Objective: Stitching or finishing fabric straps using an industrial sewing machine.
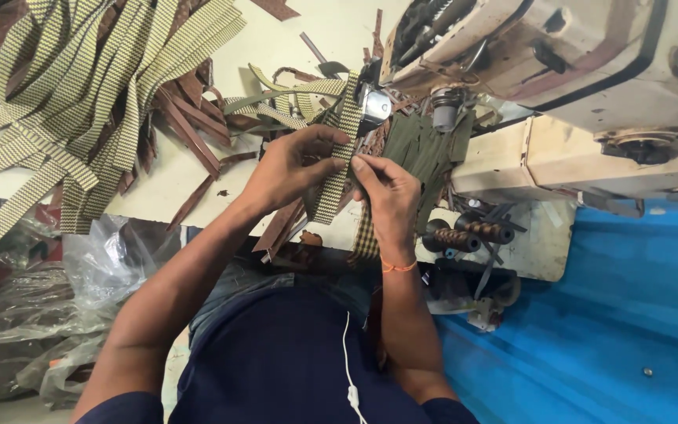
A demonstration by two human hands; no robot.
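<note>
Head view shows the left hand [288,169] and right hand [386,192] both pinched shut on a yellow-checked woven strap [337,169] — held taut between them just before the sewing machine [590,86], above the desk [174,177].

Cream worktable [292,47], blue surface [629,314] at right, clear plastic bags [56,314] at left.

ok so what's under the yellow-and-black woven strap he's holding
Brown leather strips and the cream table show beneath the yellow-and-black woven strap. Whatever lies directly beneath both hands, left and right, is covered.
</note>
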